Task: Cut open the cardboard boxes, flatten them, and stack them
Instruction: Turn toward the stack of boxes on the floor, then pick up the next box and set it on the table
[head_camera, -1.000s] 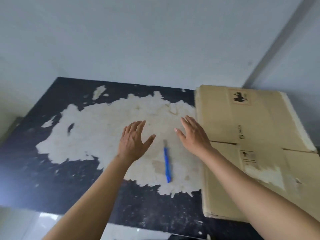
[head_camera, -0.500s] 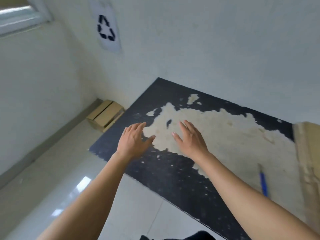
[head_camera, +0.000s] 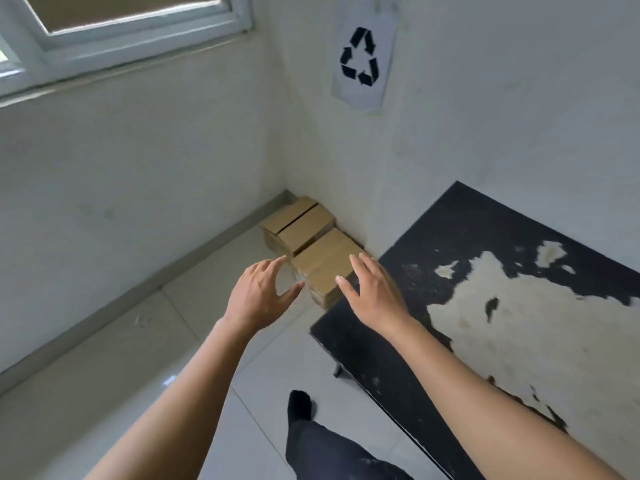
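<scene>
left hand (head_camera: 258, 294) and right hand (head_camera: 372, 294) stretched out, both empty

i hold both hands out in front of me, palms down, fingers spread and relaxed, gripping nothing. past my fingertips, two brown cardboard boxes sit on the floor (head_camera: 138, 341) in the corner of the room. the nearer box (head_camera: 325, 263) is just beside the corner of the black worktop (head_camera: 450, 237), and the farther box (head_camera: 298, 223) is behind it, against the wall (head_camera: 485, 98). the worktop, with its worn pale patch, lies to my right. a recycling sign (head_camera: 363, 57) hangs on the wall above.
</scene>
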